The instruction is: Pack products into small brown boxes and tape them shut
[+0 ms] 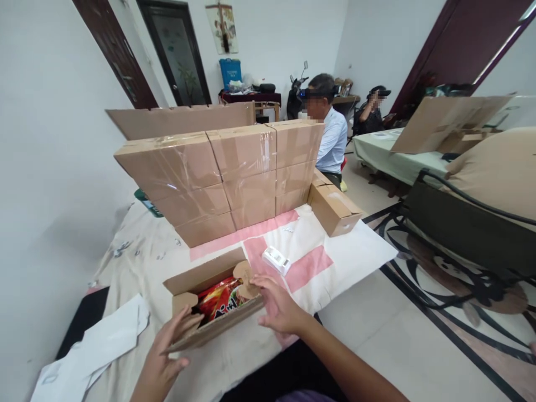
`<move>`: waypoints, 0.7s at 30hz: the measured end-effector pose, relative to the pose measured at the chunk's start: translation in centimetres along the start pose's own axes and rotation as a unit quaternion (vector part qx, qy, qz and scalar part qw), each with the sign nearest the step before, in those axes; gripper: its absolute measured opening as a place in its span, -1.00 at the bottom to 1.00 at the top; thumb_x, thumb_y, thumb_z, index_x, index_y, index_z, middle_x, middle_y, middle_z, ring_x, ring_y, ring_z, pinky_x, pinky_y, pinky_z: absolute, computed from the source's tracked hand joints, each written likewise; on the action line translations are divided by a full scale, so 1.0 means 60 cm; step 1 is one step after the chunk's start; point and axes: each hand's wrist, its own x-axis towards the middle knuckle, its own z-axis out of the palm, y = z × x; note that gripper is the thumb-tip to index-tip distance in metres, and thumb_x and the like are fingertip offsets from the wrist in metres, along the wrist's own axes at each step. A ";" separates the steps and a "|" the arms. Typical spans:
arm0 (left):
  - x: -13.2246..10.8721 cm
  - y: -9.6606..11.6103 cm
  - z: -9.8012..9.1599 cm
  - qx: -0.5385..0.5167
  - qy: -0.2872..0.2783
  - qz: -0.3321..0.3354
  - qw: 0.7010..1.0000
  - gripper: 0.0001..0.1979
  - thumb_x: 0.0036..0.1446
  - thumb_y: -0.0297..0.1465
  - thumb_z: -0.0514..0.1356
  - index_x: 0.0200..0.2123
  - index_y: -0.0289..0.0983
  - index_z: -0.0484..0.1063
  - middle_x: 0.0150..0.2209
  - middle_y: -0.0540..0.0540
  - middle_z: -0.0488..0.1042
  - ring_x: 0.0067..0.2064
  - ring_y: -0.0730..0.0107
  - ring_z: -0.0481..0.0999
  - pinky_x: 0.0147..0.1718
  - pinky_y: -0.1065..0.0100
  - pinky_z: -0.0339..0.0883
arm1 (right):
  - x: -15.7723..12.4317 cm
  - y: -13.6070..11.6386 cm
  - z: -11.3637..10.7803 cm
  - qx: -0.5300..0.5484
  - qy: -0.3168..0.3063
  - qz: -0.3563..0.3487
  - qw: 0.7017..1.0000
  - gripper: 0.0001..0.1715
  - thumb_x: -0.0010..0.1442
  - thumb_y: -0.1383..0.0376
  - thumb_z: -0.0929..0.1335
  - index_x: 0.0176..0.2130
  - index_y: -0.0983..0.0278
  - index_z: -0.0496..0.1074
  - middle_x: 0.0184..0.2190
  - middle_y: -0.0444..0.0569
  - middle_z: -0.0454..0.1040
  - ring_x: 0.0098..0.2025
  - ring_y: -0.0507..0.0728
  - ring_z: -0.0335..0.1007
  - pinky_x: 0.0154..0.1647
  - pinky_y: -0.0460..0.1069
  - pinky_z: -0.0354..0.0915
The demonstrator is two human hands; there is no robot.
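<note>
An open long cardboard box lies in front of me, with its long flaps raised. Inside is a shiny red printed packet with large black and white lettering; it looks like packaged food. My left hand is at the box's left end, fingers stretched along the left end flap and thumb apart. At the other end, my right hand touches the right end flap with its fingertips, thumb spread away. Neither hand grips anything. Just beyond the box sits a small white device.
A taped wall of stacked cartons stands across the table. A closed carton lies at the table's right edge. White papers lie at the left. A person in a light shirt sits behind the cartons; another person sits farther back.
</note>
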 end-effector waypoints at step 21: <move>-0.011 0.037 0.104 -0.095 0.201 -0.022 0.975 -0.20 0.26 -0.11 0.16 0.42 -0.13 -0.18 0.47 -0.26 -0.07 0.48 0.01 -0.04 0.42 -0.07 -0.08 | 0.032 0.011 0.032 0.103 0.048 0.113 0.987 -0.05 0.14 0.39 0.32 0.42 0.09 -0.02 0.44 0.06 0.07 0.47 0.23 0.01 0.41 0.24 0.08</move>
